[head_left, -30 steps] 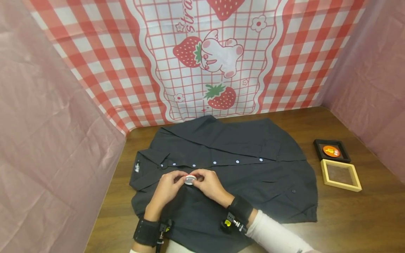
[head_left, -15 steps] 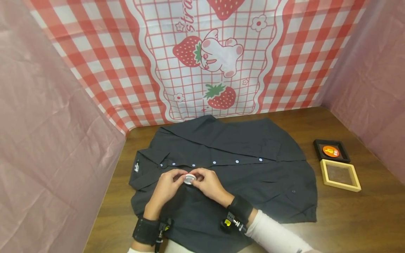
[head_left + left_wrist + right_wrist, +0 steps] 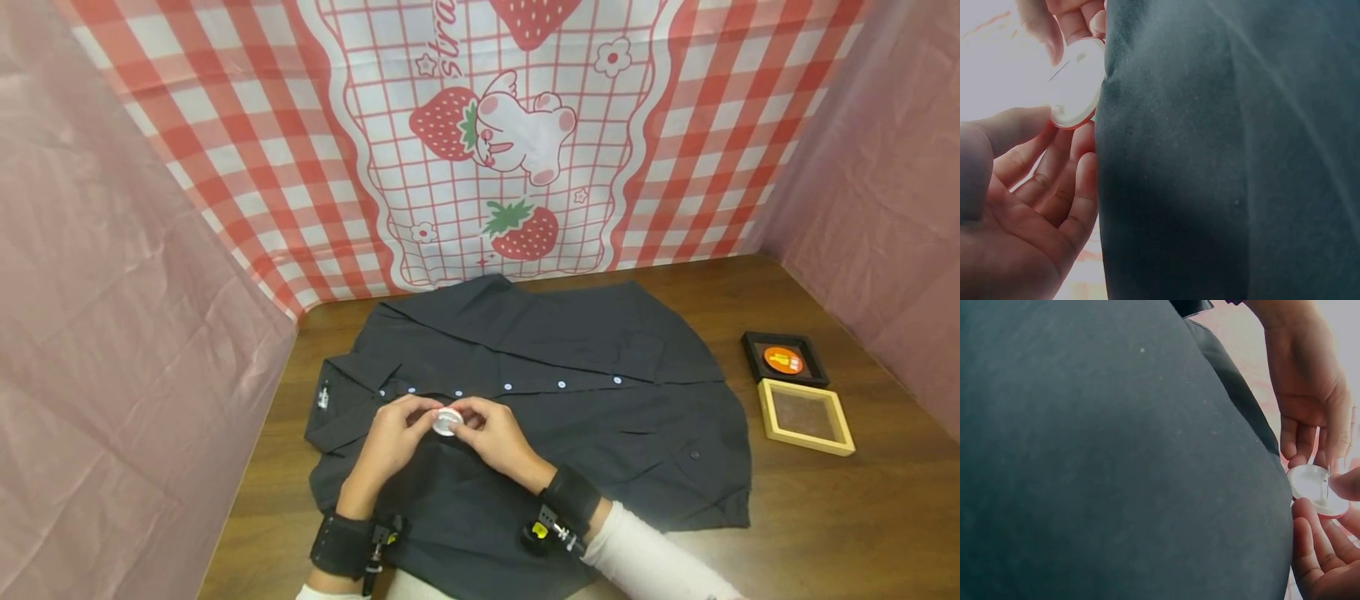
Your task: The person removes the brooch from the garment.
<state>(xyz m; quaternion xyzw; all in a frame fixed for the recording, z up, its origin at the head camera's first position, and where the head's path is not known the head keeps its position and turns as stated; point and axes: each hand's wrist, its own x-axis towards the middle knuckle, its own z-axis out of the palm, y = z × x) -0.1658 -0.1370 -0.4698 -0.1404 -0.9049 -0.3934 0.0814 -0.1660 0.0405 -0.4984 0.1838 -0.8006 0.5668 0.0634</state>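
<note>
A round pin badge is held between both hands over the dark shirt, its white back turned up and its rim red. Across that back runs a thin metal pin. My left hand pinches one edge, thumb on the back and fingers behind. From the other side my right hand grips the badge, its thumb over the back near the pin. In the right wrist view the badge's back shows between the two hands. The badge's front is hidden.
The shirt lies spread on the wooden table, its white buttons in a row and its collar to the left. At the right are a black frame with an orange badge and a yellow frame.
The badge has tilted so that more of its white back faces the head camera. My left hand has shifted slightly left; the right hand stays almost in place.
</note>
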